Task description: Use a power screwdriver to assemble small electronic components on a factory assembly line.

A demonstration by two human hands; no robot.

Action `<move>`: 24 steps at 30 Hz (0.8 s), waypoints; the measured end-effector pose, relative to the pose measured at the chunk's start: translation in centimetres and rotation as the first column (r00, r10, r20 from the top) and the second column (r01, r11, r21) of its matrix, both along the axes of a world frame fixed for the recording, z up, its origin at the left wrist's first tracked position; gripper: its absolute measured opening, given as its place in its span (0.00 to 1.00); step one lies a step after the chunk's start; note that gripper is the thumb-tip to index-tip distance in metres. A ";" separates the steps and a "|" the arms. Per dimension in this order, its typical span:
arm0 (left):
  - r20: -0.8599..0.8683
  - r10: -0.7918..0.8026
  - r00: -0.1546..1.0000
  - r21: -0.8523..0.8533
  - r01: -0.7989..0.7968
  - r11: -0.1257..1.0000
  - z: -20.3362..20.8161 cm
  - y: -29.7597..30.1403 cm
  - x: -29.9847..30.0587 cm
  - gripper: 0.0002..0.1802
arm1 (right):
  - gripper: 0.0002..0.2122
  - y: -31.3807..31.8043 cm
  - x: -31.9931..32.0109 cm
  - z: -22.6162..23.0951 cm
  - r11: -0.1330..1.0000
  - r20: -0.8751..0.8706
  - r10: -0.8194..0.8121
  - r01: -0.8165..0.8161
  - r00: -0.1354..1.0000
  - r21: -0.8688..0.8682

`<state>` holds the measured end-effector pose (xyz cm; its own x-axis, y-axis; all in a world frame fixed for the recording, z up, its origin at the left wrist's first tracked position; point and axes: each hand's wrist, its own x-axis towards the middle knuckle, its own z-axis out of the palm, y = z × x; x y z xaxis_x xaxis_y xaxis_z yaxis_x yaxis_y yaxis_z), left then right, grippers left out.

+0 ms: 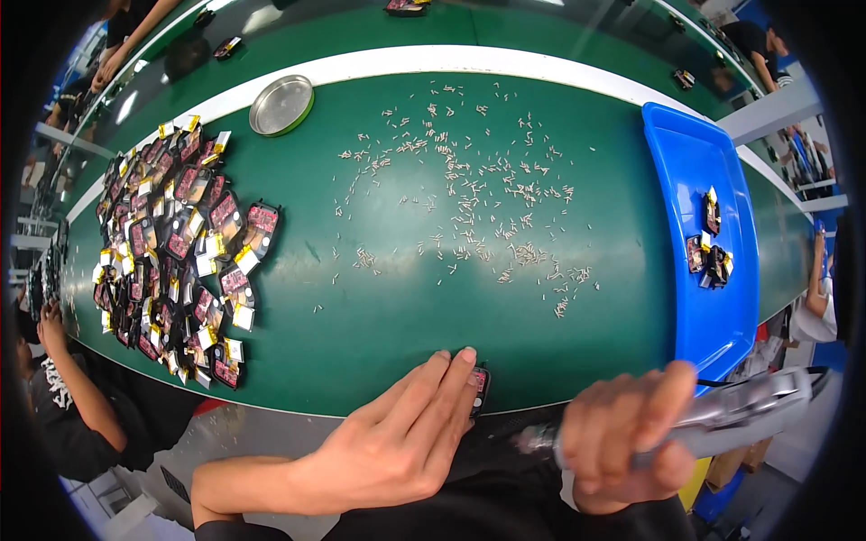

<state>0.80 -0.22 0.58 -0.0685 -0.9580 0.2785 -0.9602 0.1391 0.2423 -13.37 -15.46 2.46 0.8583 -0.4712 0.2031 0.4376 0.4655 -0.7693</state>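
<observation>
Head view: A black-cased module (482, 392) with a reddish circuit board lies at the near edge of the green worktable (406, 311). The left hand (401, 442) partly covers it, fingers extended; whether they grip it cannot be determined. The right hand (627, 437) is clenched around a silver handheld driver (756, 404). At right, a blue tray (708, 334) contains three similar units (712, 213). A round metal tin (281, 105) sits far left. Small screws (528, 255) litter the centre; a module pile (183, 245) occupies the left.

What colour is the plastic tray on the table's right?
Blue tray, best seen in the head view.
</observation>
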 end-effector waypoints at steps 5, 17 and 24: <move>0.077 -0.019 0.997 0.029 0.017 0.999 -0.3 0.3 0.0 0.15 | 0.08 -1.5 2.0 0.9 0.988 0.019 -0.116 0.117 0.993 -0.097; 0.016 0.030 0.999 -0.014 -0.030 0.999 -1.1 0.3 -0.2 0.14 | 0.09 -1.0 3.1 -0.5 0.992 -0.123 -0.123 0.127 0.985 0.025; 0.077 0.025 0.997 -0.098 -0.017 0.995 -1.5 0.1 0.4 0.15 | 0.13 -0.3 5.5 0.1 0.975 -0.136 -0.035 0.004 0.990 -0.221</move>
<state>1.24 -0.08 -0.92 -0.0737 -0.9280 0.3652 -0.9786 0.1378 0.1526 -7.90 -15.80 2.61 0.8763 -0.4455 0.1836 0.3273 0.2708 -0.9053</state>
